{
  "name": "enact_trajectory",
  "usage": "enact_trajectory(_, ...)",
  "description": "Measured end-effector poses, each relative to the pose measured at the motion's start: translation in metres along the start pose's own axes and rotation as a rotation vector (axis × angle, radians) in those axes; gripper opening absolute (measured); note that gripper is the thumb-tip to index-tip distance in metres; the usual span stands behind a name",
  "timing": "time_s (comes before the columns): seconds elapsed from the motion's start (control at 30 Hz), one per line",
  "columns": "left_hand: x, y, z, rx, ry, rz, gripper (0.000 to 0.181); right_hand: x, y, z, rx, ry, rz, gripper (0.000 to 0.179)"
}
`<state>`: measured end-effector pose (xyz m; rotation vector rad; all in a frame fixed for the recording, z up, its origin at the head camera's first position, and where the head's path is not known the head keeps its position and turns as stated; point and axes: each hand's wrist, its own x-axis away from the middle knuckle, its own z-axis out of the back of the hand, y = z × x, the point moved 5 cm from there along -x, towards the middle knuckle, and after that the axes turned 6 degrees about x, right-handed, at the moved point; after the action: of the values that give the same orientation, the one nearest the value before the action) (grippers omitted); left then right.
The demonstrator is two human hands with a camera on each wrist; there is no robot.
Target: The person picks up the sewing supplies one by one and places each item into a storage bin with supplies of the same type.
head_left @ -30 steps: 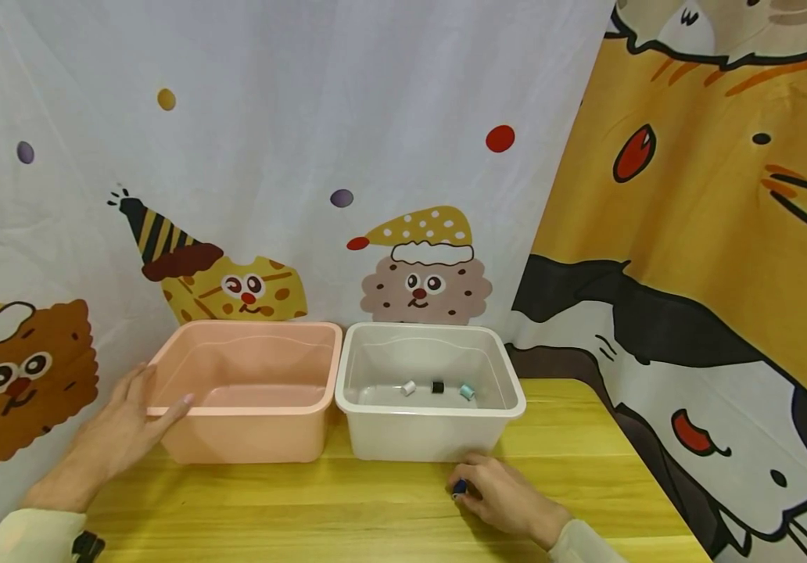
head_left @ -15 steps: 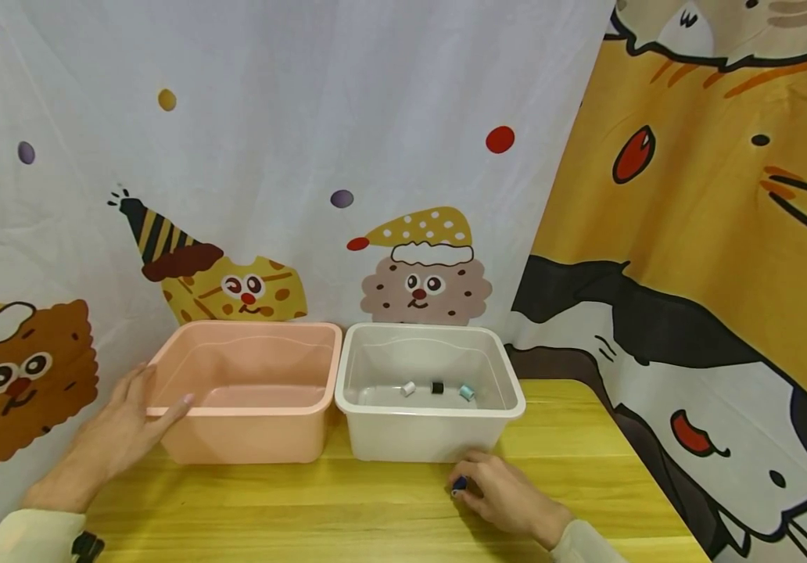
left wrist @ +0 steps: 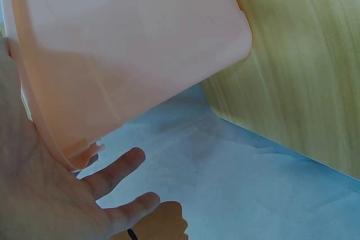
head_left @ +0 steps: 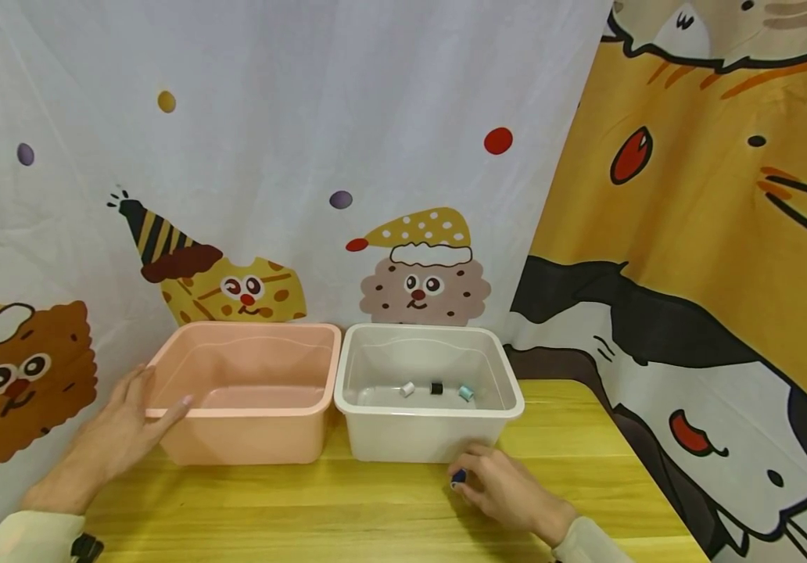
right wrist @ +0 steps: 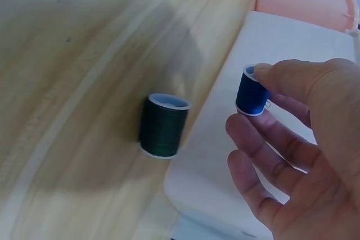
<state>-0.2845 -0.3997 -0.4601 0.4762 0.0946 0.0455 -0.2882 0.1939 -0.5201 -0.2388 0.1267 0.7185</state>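
At left in the head view, I see the left hand (head_left: 118,430) with its fingers spread wide at the corner of the smooth pink bin (head_left: 256,438), perhaps to keep it steady. Low and right of centre, the right hand (head_left: 505,489) makes a narrow pinch on the small blue spool (right wrist: 252,95), maybe by its ends because these are firmer than thread. The white bin (head_left: 425,438) contains white (head_left: 407,389), black (head_left: 436,388) and teal spools (head_left: 466,392); mid-frame in the right wrist view, a ridged green spool (right wrist: 163,126) rests on the wood-grain table (right wrist: 67,139).
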Motion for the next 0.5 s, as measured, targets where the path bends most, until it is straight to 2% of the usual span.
enact_trajectory(0.5, 0.000, 0.001, 0.000, -0.007, 0.005, -0.009, 0.116, -0.002, -0.010, 0.014, -0.036, 0.026, 0.009, 0.015)
